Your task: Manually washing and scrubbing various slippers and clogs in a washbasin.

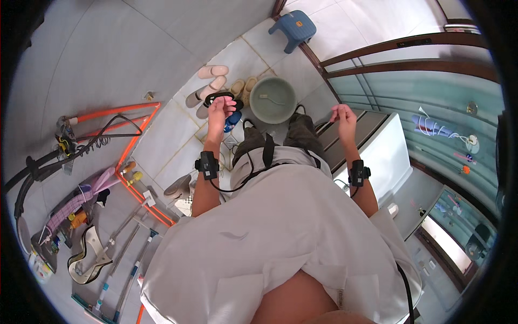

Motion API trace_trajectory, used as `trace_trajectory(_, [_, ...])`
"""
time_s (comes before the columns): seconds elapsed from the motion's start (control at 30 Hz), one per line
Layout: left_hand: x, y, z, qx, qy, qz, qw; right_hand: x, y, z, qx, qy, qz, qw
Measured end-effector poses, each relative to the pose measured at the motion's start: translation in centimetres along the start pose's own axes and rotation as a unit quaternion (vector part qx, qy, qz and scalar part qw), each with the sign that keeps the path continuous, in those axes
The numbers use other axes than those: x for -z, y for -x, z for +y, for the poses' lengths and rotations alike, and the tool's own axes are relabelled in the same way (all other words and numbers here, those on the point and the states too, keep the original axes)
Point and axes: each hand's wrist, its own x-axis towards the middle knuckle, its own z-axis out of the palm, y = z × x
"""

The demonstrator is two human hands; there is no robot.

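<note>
My left hand (221,109) is held out in front of me, fingers loosely curled and apart, with nothing visible in it. Behind it in the picture are a black slipper (212,97) and a blue clog (232,120) on the floor. My right hand (345,116) hangs in the air near the white cabinet (382,156), its fingers bent and seemingly holding nothing. Between the hands, a round grey-green plastic basin (270,115) stands on the tiles just beyond my feet. Inside it lies a small pale brush-like object (264,97) with a thin curved handle.
Pink slippers (213,71) and beige clogs (237,87) stand left of the basin. A blue plastic stool (297,26) is by the doorway. Orange pipes (139,133) run along the left wall, near mops and squeegees (133,267). Frosted glass panels (425,93) rise at right.
</note>
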Motion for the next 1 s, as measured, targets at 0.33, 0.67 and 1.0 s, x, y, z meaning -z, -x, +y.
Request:
trace_trajectory(0.33, [-5.1,-4.4,0.3,0.006,-0.039,0.004,0.999,4.0,-7.4,0.8,-0.005,-0.019,-0.019,1.000])
trace_trajectory(0.67, [-17.6,-7.2,2.3,0.009,-0.017,0.105,0.994,9.9,-25.7,1.7,-0.004,0.047,-0.124,0.991])
trace_trajectory(1.0, [-29.3,-6.9,8.5,-0.057,0.009,0.199,0.978,12.6,-36.1,-0.8,0.025,0.006,-0.230,0.973])
